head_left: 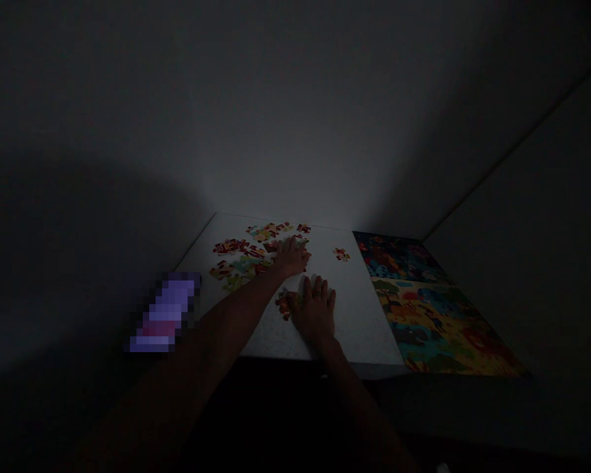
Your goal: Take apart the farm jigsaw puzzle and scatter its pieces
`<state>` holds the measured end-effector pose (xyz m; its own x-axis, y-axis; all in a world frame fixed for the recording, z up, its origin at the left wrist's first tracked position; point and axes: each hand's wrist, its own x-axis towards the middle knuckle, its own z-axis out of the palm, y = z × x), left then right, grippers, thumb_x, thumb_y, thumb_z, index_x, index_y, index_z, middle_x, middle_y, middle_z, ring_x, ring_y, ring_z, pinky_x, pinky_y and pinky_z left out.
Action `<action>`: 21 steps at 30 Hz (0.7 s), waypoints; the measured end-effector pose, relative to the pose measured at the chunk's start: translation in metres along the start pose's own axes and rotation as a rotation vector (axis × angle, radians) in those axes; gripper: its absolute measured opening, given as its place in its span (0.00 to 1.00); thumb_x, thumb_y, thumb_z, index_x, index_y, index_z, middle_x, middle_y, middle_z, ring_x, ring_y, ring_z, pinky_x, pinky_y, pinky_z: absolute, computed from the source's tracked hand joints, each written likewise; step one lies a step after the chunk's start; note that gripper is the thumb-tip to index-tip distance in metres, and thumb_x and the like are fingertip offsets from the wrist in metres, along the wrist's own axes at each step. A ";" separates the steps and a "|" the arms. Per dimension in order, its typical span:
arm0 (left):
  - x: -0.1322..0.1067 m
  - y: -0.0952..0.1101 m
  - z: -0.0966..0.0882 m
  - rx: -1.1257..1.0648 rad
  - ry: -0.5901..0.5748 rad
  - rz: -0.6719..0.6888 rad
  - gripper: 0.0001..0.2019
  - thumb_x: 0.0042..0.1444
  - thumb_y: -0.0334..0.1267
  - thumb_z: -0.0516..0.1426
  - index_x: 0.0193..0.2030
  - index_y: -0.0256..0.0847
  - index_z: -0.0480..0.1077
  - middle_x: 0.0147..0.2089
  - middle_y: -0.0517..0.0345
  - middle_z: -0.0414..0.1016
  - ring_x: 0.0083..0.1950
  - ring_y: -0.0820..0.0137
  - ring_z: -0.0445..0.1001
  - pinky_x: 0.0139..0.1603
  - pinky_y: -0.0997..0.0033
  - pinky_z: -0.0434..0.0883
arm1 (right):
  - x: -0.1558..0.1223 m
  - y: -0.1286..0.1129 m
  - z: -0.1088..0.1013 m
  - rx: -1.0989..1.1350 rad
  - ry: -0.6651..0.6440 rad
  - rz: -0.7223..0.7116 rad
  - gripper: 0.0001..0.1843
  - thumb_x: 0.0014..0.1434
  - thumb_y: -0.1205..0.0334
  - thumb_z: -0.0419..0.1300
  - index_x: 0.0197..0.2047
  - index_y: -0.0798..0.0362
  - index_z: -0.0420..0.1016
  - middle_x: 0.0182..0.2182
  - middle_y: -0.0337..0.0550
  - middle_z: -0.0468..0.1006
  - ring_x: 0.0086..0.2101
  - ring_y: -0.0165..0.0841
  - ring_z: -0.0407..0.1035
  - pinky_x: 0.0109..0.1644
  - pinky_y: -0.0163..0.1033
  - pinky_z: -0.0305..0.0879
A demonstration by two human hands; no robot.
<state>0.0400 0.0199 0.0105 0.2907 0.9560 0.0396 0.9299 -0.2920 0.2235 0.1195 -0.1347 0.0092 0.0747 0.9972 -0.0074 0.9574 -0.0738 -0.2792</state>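
Observation:
My left hand (290,257) lies over the right part of a spread of jigsaw puzzle pieces (230,246), its fingers stretched forward and partly covering some of them. Lower and to the right, my right hand (316,314) rests flat on the white tabletop (362,328) with fingers apart. By its thumb is a small cluster of puzzle pieces (282,306), partly hidden by the hand. Another small piece or joined group (341,254) sits apart, beyond the right hand. Dim light hides the pieces' exact pictures.
On the right, two colourful animal pictures (436,322) lie side by side along the table. A blurred, glowing screen (167,312) is at the left edge. A pale wall (285,131) stands behind the table.

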 end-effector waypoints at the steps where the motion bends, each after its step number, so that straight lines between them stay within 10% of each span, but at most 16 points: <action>1: -0.006 0.001 0.001 0.007 -0.022 0.027 0.29 0.68 0.49 0.41 0.73 0.41 0.51 0.76 0.43 0.46 0.76 0.54 0.43 0.72 0.40 0.42 | 0.002 0.000 0.000 0.003 0.004 -0.001 0.42 0.67 0.38 0.39 0.73 0.59 0.49 0.72 0.60 0.47 0.71 0.52 0.37 0.70 0.61 0.32; 12: -0.059 -0.018 0.003 0.071 0.124 0.245 0.23 0.69 0.39 0.42 0.65 0.40 0.66 0.70 0.48 0.63 0.72 0.65 0.57 0.73 0.59 0.52 | 0.051 0.030 -0.007 -0.062 -0.083 -0.071 0.34 0.70 0.52 0.39 0.74 0.60 0.46 0.72 0.55 0.46 0.71 0.47 0.41 0.71 0.54 0.37; 21: -0.064 -0.024 -0.003 0.088 0.071 0.117 0.23 0.69 0.43 0.44 0.67 0.47 0.62 0.73 0.47 0.57 0.73 0.59 0.54 0.71 0.53 0.55 | 0.086 0.043 -0.011 -0.148 -0.027 -0.084 0.30 0.71 0.51 0.41 0.73 0.49 0.52 0.71 0.57 0.52 0.67 0.49 0.50 0.66 0.55 0.47</action>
<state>-0.0015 -0.0346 0.0060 0.3845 0.9139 0.1303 0.9075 -0.4001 0.1277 0.1705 -0.0520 0.0073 -0.0127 0.9998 -0.0164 0.9908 0.0104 -0.1351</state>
